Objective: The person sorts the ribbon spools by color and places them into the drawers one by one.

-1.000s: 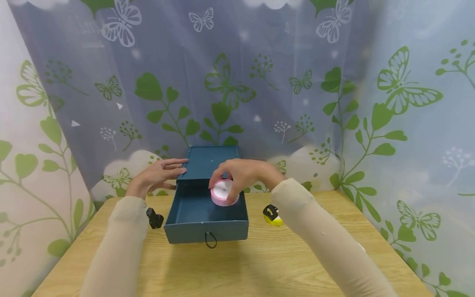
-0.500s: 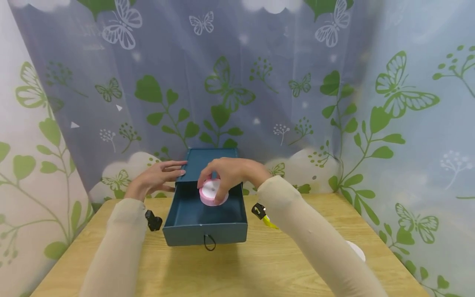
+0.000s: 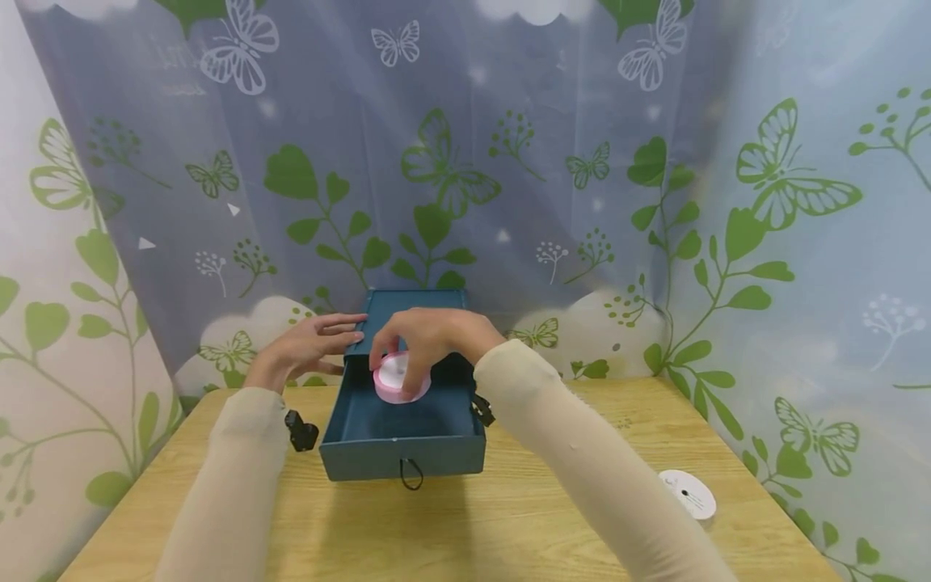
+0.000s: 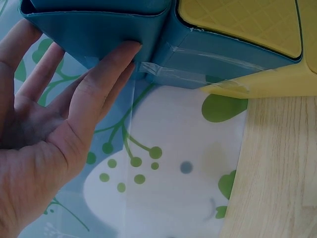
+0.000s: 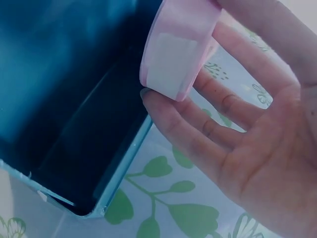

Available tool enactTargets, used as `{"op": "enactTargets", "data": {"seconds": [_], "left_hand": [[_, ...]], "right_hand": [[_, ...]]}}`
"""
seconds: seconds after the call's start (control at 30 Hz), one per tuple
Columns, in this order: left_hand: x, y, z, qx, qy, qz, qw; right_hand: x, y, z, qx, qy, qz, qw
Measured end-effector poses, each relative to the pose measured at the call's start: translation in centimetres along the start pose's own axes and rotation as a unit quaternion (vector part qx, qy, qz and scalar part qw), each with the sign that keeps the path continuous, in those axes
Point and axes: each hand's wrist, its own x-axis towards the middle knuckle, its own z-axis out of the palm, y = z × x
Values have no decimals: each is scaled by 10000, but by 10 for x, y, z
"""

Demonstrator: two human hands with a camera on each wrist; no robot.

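Note:
My right hand (image 3: pixel 436 333) grips a roll of pink ribbon (image 3: pixel 395 373) with a white face, by its edges. It holds the roll over the pulled-out drawer (image 3: pixel 403 458) of a dark blue box (image 3: pixel 414 299). In the right wrist view, the ribbon's pale label faces the camera, and fingertips touch its lower rim. Whether the roll touches the drawer floor, I cannot tell. My left hand (image 3: pixel 309 343) rests against the box's left side, fingers extended. The left wrist view shows these fingertips touching the blue box wall (image 4: pixel 94 42).
A white round spool (image 3: pixel 689 495) lies on the wooden table (image 3: pixel 553 517) at the right. Small black devices (image 3: pixel 301 431) show at both wrists. A yellow patterned panel (image 4: pixel 242 22) appears in the left wrist view. A printed curtain (image 3: pixel 524 226) hangs behind the box.
My right hand has carried the ribbon roll leftward over the drawer. The white spool at right has come out from behind the sleeve, and a yellow object is now hidden. My left hand stays put.

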Motion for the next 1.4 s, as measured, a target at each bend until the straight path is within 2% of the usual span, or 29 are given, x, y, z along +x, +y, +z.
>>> {"op": "enactTargets", "data": {"seconds": [0.4, 0.63, 1.03, 1.2, 1.4], "left_hand": [[1, 1, 0, 58, 0, -11, 10000], [0, 2, 0, 53, 2, -24, 10000], [0, 1, -1, -10, -54, 0, 10000], [0, 0, -2, -49, -98, 24, 9999], [0, 0, -1, -33, -79, -3, 10000]], "right_hand": [[13, -6, 8, -247, -239, 267, 9991], [19, -7, 14, -250, -365, 222, 9988], [21, -7, 21, -378, -550, 422, 9969], [18, -8, 17, -406, -547, 331, 9971], [6, -10, 11, -259, -331, -21, 9991]]}}
